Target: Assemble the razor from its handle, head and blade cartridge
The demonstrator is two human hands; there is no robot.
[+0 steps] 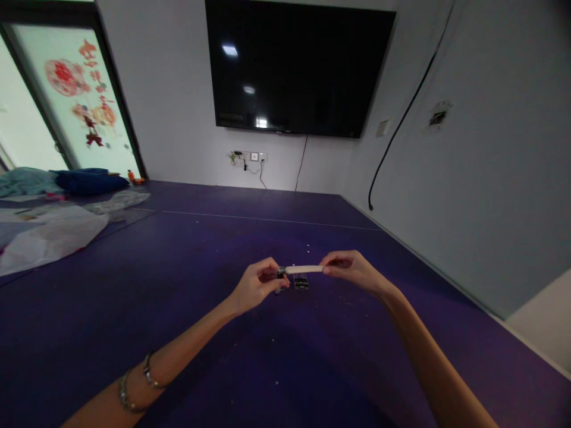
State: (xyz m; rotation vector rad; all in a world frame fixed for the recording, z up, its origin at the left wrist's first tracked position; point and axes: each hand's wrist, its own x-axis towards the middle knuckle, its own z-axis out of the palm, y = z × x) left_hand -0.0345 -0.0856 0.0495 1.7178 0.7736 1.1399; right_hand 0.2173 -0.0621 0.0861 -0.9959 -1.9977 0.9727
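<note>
Between my two hands a slim pale beige strip (306, 269) is held out roughly level above the purple surface. A small dark metallic piece (281, 272) sits at its left end; its exact kind is too small to make out. My left hand (256, 284) pinches that dark end between thumb and fingers. The strip's right end is pinched in my right hand (352, 268). Just below the strip, a small dark item with light lines (301, 282) lies on the surface, partly beside my left fingertips.
Small white specks dot the purple surface (178, 333). At left lie clear plastic sheeting (57, 238) and dark blue cloth (91, 181). A television (298, 68) hangs on the wall ahead. A black cable (401, 119) dangles along the right wall.
</note>
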